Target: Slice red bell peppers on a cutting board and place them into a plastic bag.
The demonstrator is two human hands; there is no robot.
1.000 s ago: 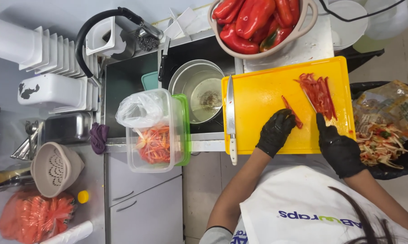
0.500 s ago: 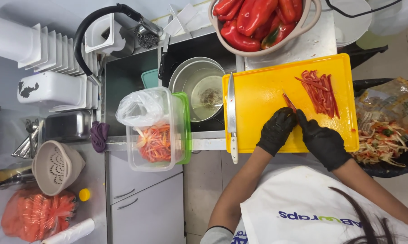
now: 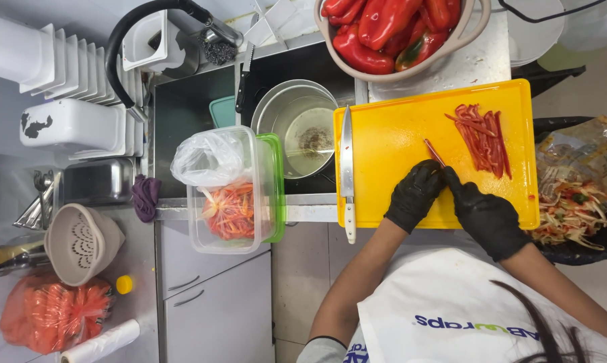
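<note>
**Gloved hands meeting over a red pepper strip on the yellow board**

Left hand and right hand, both in matte black gloves, pressed together fingertip to fingertip at the near middle of the yellow cutting board. Pinched between them, one thin red pepper strip, glossy, narrow, slanting up and away from the fingertips. Both hands narrowed to a pinch on that strip.

Just beyond the right hand, a loose pile of cut pepper strips, long, slim and wet-looking, lying roughly parallel. Bare smooth plastic between the left hand and the board's left edge, open room there. Along that left edge, a long knife with a steel blade and pale handle, handle end overhanging the near rim, well apart from the left hand.

Past the board's far edge, a round beige bowl heaped with whole shiny red peppers. Right of the right hand, a dark bin of stringy vegetable scraps. Left of the knife, a steel pot in the sink, then a clear plastic container holding shredded orange-red strips under a crumpled bag.
</note>
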